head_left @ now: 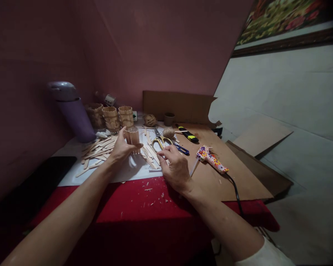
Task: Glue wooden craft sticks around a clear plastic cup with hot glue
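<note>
My left hand [122,147] is wrapped round a small cup made of wooden craft sticks [133,138], holding it upright over the white sheet [72,173]. My right hand [174,166] rests palm down on the sheet's right edge, its fingertips on loose craft sticks [151,155]. I cannot make out whether they pinch one. A larger heap of sticks [97,151] lies left of the cup. Yellow-handled scissors [161,140] lie just beyond my right fingers.
Three finished stick cups [111,116] stand at the back beside a purple flask [72,111]. A flowered glue gun [212,159] with a black cord lies on brown cardboard [238,177] to the right. Twine balls [150,120], a cutter [188,135] and a red cloth [144,210] are near.
</note>
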A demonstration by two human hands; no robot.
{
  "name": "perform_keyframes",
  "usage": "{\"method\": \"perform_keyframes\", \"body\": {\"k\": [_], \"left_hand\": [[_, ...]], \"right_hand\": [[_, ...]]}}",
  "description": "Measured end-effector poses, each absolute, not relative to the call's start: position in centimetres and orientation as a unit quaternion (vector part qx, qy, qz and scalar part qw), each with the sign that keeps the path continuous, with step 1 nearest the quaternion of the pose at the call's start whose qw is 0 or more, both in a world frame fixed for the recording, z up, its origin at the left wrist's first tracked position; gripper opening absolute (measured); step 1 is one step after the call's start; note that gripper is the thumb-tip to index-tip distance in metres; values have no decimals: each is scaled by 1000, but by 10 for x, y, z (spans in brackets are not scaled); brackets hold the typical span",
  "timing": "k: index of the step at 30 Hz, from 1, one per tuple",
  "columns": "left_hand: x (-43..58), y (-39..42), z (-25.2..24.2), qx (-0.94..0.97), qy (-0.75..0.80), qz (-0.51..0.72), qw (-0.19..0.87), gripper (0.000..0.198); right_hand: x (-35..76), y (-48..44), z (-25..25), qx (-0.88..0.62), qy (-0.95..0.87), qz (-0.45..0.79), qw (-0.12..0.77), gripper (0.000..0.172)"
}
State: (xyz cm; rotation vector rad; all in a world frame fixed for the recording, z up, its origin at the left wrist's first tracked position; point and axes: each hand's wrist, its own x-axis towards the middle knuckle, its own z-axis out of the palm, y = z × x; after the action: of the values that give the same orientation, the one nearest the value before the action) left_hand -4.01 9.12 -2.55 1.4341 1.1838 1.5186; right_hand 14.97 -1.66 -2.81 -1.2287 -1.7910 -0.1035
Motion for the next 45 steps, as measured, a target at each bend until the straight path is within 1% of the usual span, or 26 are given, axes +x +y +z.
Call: {"method": "perform_keyframes", "body": {"k": [5,8,13,17,19,27,32,37,40,45], "left_hand": [[-40,88,-23,576,480,558,355,67],[-42,87,-21,560,471,563,384,62],[-44,82,-15,560,494,530,403,59],[-43,77,-12,550,475,550,411,70],[-42,77,-13,539,468,560,421,72],[-43,83,-19,558,477,536,418,65],[-39,81,-19,567,476,512,435,54],[-39,82,-21,572,470,513,434,52],[-39,84,-22,580,463,515,429,49],[-40,84,-23,608,409,520,440,39]], "right_hand": [[150,-17,-28,-503,-730,-46,461,16],[150,-17,-28,-506,-729,-48,458,16],[150,-17,-29,-510,-731,-42,451,15],[150,-17,-29,-513,-733,-31,446,15],[150,-18,-29,-515,-734,-28,442,16],[151,-17,-29,-511,-734,-21,446,16],[151,-17,-29,-508,-732,-18,453,17],[147,-13,-21,-494,-730,18,472,18],[141,-5,-6,-473,-747,15,467,22],[122,14,14,-455,-801,-61,384,41]]}}
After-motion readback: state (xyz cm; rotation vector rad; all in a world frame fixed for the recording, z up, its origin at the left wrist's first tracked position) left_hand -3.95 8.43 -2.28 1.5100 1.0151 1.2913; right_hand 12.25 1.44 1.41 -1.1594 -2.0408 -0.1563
